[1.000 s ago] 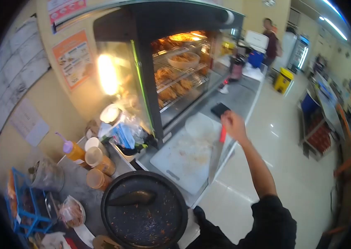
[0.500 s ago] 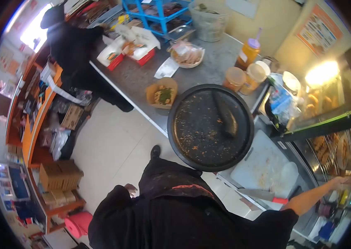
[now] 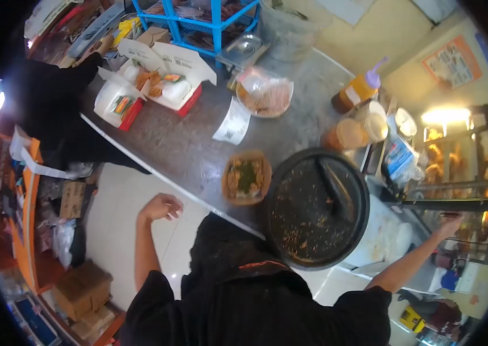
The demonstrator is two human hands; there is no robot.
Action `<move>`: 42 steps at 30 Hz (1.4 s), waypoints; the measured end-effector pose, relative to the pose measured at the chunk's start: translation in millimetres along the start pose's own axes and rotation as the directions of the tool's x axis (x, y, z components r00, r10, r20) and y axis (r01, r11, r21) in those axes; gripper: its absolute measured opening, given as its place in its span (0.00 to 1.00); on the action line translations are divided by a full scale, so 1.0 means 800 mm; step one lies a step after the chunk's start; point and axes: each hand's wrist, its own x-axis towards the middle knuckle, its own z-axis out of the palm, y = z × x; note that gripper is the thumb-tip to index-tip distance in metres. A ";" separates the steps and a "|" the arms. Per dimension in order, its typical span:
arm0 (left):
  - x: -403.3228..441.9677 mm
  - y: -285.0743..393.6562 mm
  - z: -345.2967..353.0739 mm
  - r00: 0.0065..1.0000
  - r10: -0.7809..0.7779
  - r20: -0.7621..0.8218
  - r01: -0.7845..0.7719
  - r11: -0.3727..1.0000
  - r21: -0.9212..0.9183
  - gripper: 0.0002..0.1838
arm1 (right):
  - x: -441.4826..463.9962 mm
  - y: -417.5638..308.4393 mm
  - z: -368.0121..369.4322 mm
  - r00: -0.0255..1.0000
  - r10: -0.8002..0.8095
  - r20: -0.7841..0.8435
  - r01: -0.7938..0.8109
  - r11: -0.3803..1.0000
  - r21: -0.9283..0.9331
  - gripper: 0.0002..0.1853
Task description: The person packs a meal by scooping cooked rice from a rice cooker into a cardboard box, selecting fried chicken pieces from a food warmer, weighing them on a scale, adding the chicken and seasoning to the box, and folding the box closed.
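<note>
One warmer (image 3: pixel 456 164), one pan (image 3: pixel 307 219), perhaps three tubs (image 3: pixel 346 135).

The black round pan (image 3: pixel 307 210) hides part of the white rectangular cutting board (image 3: pixel 377 235). The top edge crops the blue plastic rack (image 3: pixel 216 26). The right hand (image 3: pixel 449 225) is blurred at the black-framed glass cabinet (image 3: pixel 457 203); its grip is unclear.

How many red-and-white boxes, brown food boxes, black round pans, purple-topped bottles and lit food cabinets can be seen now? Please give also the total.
Red-and-white boxes: 2
Brown food boxes: 1
Black round pans: 1
Purple-topped bottles: 1
Lit food cabinets: 1
Total: 6
</note>
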 end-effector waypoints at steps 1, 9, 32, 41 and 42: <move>-0.002 0.035 -0.020 0.999 0.047 0.002 -0.047 0.999 0.016 0.12 | -0.021 -0.031 0.015 0.994 0.108 -0.008 -0.107 0.992 0.071 0.33; 0.093 0.159 -0.091 0.920 0.335 -0.201 -0.352 0.935 -0.050 0.18 | -0.089 -0.102 0.053 0.944 0.222 -0.245 -0.273 0.940 -0.203 0.40; 0.209 0.205 0.005 0.827 0.455 -0.329 -0.242 0.818 0.523 0.21 | -0.440 -0.568 0.479 0.206 -0.727 0.655 0.489 0.656 0.574 0.10; 0.222 0.160 0.005 0.503 0.807 -0.310 -0.609 0.585 0.536 0.16 | -0.660 -0.716 0.697 -0.227 -0.867 0.443 0.495 0.289 0.819 0.08; 0.217 0.164 0.003 0.481 0.818 -0.316 -0.621 0.572 0.536 0.16 | -0.684 -0.725 0.732 -0.246 -0.884 0.397 0.558 0.206 0.804 0.09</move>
